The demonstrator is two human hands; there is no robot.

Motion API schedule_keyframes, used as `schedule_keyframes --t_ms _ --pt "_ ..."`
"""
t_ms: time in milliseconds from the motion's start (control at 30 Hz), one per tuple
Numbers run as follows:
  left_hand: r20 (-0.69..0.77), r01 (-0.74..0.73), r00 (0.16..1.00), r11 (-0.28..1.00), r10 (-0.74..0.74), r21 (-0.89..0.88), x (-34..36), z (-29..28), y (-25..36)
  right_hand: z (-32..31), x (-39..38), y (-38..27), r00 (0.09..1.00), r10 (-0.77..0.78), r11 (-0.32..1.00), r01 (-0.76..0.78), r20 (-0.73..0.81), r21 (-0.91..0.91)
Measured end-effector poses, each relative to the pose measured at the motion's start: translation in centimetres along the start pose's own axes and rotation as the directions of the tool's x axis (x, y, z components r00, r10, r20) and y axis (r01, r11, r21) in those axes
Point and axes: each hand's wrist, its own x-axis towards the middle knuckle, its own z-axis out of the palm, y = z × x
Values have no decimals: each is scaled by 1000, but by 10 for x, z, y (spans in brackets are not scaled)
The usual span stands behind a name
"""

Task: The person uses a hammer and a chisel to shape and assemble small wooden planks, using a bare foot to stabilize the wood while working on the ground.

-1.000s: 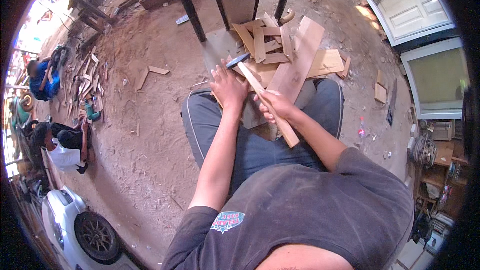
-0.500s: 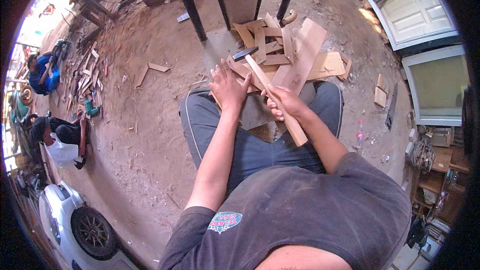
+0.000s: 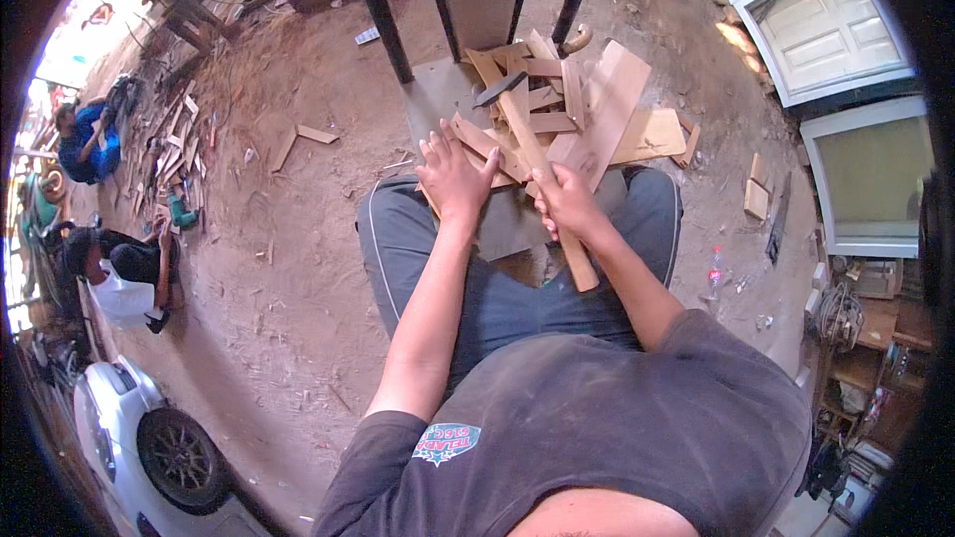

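My right hand [image 3: 571, 203] is wrapped around the wooden handle of a hammer [image 3: 527, 135]. Its dark metal head hangs above the wood, pointing away from me, while the butt end reaches back over my lap. With fingers spread, my left hand [image 3: 456, 181] lies flat against a narrow wooden strip [image 3: 477, 139], its thumb toward the hammer. Exactly what is under that palm is hidden. Just past both hands is a heap of short cut wood pieces [image 3: 545, 68]. A wide plank [image 3: 609, 99] slants across the heap's right side, beside a yellowish board [image 3: 652, 135].
Dark metal legs [image 3: 370, 10] rise beyond the heap. An angled wood piece [image 3: 303, 139] lies on the dirt floor at left. Two people crouch farther left, near scattered scraps [image 3: 177, 154] and a white car [image 3: 124, 438]. Framed panels [image 3: 865, 174] and a plastic bottle [image 3: 715, 273] are at right.
The hammer's head has lifted and shifted slightly away and to the right, while its butt end has swung a little left. My left hand stays in place.
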Motion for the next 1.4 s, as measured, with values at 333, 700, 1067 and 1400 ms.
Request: schedule_keyframes --t_ms 333,700,1067,1400 --pt "38 47 998 999 -46 -5 4 11 -3 -16 17 -12 912 -372 318 299 172 -900" --pt "38 71 997 997 -72 10 0 6 -5 -17 32 -5 868 -471 373 356 156 -857" --pt "50 68 996 997 -70 47 1 2 -5 -5 15 -27 747 -654 389 472 124 -791" --pt "7 73 997 997 -74 26 -3 5 -7 -12 28 -7 835 -546 456 362 65 -813"
